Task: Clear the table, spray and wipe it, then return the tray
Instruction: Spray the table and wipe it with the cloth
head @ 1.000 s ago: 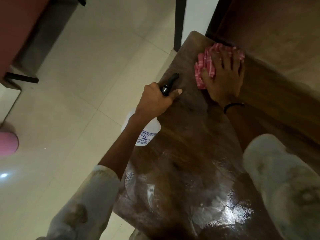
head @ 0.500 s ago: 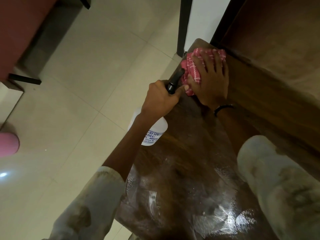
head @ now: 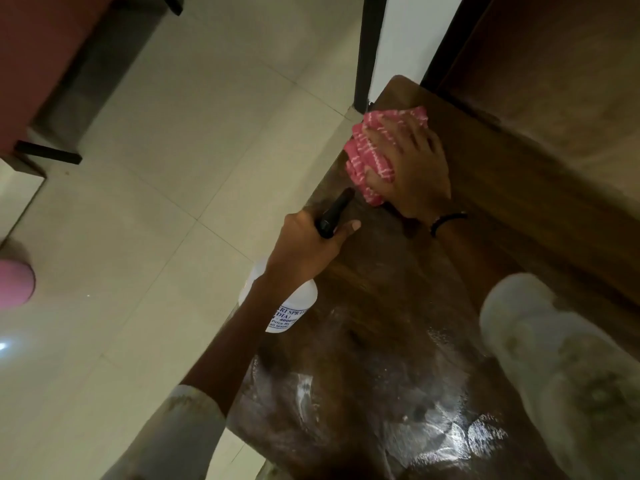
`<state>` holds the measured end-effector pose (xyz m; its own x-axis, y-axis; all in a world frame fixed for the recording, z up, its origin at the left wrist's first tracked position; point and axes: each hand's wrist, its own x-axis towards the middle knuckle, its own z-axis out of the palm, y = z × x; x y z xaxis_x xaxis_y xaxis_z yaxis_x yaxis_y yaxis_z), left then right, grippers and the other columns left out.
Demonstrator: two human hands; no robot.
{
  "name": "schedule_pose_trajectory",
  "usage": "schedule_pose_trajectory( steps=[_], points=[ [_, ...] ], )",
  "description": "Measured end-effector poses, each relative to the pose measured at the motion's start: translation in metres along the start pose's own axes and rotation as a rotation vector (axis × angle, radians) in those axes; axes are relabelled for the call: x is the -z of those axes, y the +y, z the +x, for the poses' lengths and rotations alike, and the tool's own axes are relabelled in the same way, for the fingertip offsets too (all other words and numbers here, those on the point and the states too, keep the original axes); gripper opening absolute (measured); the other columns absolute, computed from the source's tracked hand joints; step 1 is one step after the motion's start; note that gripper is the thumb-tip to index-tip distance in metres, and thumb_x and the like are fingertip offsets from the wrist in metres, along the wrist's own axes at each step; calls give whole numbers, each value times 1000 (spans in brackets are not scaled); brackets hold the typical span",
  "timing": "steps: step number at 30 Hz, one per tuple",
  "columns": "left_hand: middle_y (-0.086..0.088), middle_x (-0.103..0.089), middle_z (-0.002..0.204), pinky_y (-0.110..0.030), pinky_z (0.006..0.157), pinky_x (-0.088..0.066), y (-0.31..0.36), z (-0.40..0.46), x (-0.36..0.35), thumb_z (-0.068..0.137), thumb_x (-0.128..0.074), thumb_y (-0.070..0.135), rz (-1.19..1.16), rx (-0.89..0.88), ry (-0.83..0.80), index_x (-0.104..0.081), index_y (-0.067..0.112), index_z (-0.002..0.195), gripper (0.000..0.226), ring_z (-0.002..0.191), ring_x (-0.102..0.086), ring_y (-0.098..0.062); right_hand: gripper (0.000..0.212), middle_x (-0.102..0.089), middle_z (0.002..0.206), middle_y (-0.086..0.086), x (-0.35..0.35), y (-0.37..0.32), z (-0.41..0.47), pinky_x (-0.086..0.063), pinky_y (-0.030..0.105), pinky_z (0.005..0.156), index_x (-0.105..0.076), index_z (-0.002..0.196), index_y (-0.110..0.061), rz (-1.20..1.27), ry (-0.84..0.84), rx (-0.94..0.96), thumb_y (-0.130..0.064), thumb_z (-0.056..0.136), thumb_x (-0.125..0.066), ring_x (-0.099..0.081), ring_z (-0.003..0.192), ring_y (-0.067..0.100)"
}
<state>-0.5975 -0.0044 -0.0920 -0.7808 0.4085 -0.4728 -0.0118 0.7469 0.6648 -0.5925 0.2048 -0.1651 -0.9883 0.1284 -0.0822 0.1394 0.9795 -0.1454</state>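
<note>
Wiping stage. My right hand (head: 412, 171), fingers spread, presses the cloth (head: 367, 157) back toward the counter (head: 398, 289) edge; left hand (head: 304, 247) grips the spray bottle (head: 294, 306) nearby. Far corner now covered.

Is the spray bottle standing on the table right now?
No, the left hand holds the spray bottle in the air at the table edge.

pink cloth (head: 372, 157) bunched at table (head: 398, 306) corner | white spray bottle (head: 294, 306) off edge

sleeves (head: 571, 368): pale, faintly patterned | right wrist: black band (head: 446, 220)
</note>
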Motion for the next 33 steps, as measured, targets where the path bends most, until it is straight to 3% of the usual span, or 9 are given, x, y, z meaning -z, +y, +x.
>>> schedule_pose_trajectory(
  steps=[5, 8, 14, 17, 19, 23, 27, 29, 33],
  points=[
    [0, -49, 61, -16, 49, -32, -12, -8, -2, 81, -61, 50, 7, 7, 18, -59, 8, 87, 43, 51, -48, -11, 75, -18, 158, 11, 8, -3, 42, -11, 55, 116, -18, 151, -22, 79, 28, -417, -61, 90, -38, -15, 144, 37],
    [-4, -51, 62, -18, 49, -33, -23, -15, -5, 80, -61, 54, 18, -4, 32, -60, 4, 88, 50, 51, -49, -14, 72, -22, 157, 11, 7, -27, 29, -13, 55, 116, -21, 150, -23, 81, 41, -390, -61, 90, -36, -17, 144, 36],
    [-8, -54, 63, -24, 50, -36, -28, -29, -12, 78, -60, 58, 49, -31, 30, -60, 3, 86, 55, 54, -51, -18, 78, -30, 153, 11, 1, -38, -45, -17, 51, 115, -29, 147, -22, 37, -32, -15, -63, 80, -31, -25, 141, 34],
    [-2, -56, 70, -19, 50, -36, -28, -38, -20, 75, -54, 70, 103, -48, -16, -61, 16, 108, 64, 60, -56, -15, 80, -26, 155, 11, 6, -5, -71, -15, 52, 115, -24, 149, -23, 19, -31, -157, -65, 81, -28, -22, 143, 35],
    [0, -62, 78, -22, 57, -48, -25, -48, -30, 70, -49, 76, 132, -78, -65, -57, 22, 120, 74, 67, -60, -12, 77, -23, 157, 7, 9, 21, -97, -15, 53, 116, -22, 150, -26, 54, -10, -317, -63, 83, -26, -18, 144, 34],
    [0, -58, 70, -32, 68, -55, -15, -74, -54, 77, -64, 55, 81, -82, -138, -61, 12, 94, 47, 68, -63, -22, 70, -20, 159, 2, 10, 53, -170, -16, 51, 116, -21, 150, -30, 94, 51, -500, -59, 87, -30, -14, 146, 32],
    [0, -58, 64, -32, 66, -54, -7, -104, -84, 78, -64, 55, 95, -119, -190, -64, 11, 97, 47, 63, -61, -20, 69, -19, 159, 4, 6, 66, -250, -15, 51, 116, -23, 150, -27, 118, 80, -651, -58, 89, -29, -13, 146, 33],
    [0, -58, 62, -35, 67, -56, -2, -119, -100, 77, -66, 53, 90, -90, -232, -64, 9, 85, 45, 63, -62, -20, 69, -19, 159, 5, 4, 65, -290, -15, 51, 116, -23, 150, -25, 117, 77, -701, -57, 89, -28, -13, 146, 34],
    [-6, -63, 71, -38, 70, -57, 4, -150, -130, 74, -69, 54, 85, -48, -313, -63, 5, 83, 51, 69, -65, -20, 69, -20, 159, 5, -2, 55, -356, -16, 51, 116, -23, 150, -24, 116, 63, -750, -57, 90, -28, -14, 146, 33]
  ],
)
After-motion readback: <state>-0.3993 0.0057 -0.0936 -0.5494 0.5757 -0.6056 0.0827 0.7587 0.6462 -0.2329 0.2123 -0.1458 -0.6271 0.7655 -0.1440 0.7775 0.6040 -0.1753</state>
